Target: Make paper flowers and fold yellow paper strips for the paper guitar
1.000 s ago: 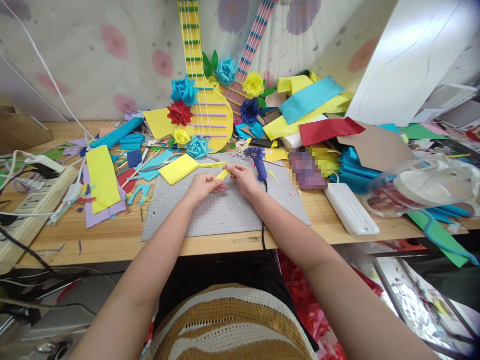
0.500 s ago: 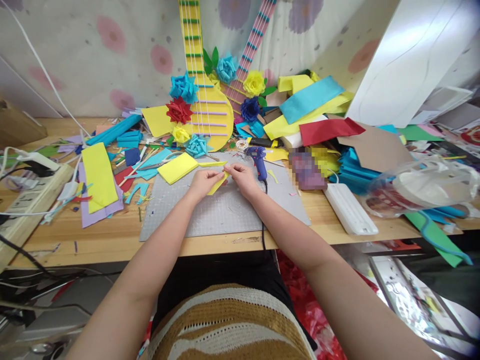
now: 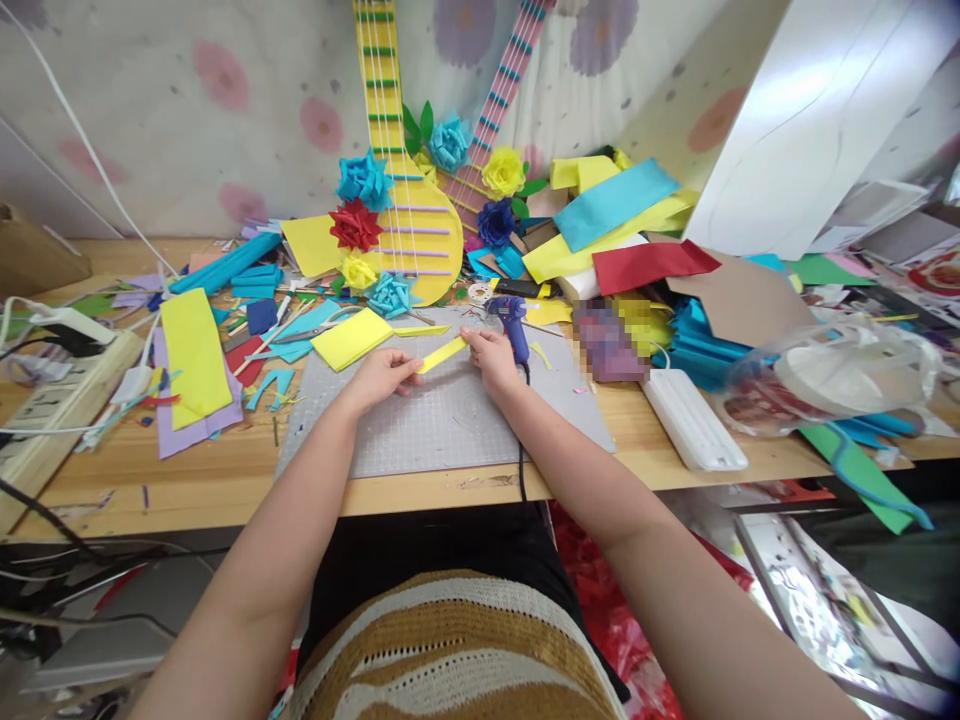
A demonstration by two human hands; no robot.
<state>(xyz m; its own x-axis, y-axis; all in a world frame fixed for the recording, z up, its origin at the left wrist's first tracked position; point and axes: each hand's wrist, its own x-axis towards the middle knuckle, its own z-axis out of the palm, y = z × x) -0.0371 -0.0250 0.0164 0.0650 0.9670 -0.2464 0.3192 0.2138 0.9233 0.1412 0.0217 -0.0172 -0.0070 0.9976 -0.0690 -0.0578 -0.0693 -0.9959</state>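
A narrow yellow paper strip (image 3: 442, 355) is stretched between my hands above the grey cutting mat (image 3: 420, 440). My left hand (image 3: 386, 378) pinches its left end, and my right hand (image 3: 489, 358) pinches the other end. Just past my right hand lies a blue hot glue gun (image 3: 511, 322), its black cord trailing over the table's front edge. Behind my left hand is a folded yellow paper piece (image 3: 351, 338), with another thin yellow strip (image 3: 420, 330) beside it. Scissors (image 3: 319, 327) lie partly under the folded paper.
A yellow paper guitar (image 3: 424, 235) decorated with paper flowers leans at the back, a pink one behind it. Coloured paper sheets (image 3: 615, 205) pile up at the right. A white power strip (image 3: 694, 420) sits right of the mat, a wooden-sided socket block (image 3: 67, 400) at the left.
My hands have moved apart, the left one going left and slightly down. The yellow strip, angled and mostly covered by the fingers before, now shows at length between them. The view has shifted slightly.
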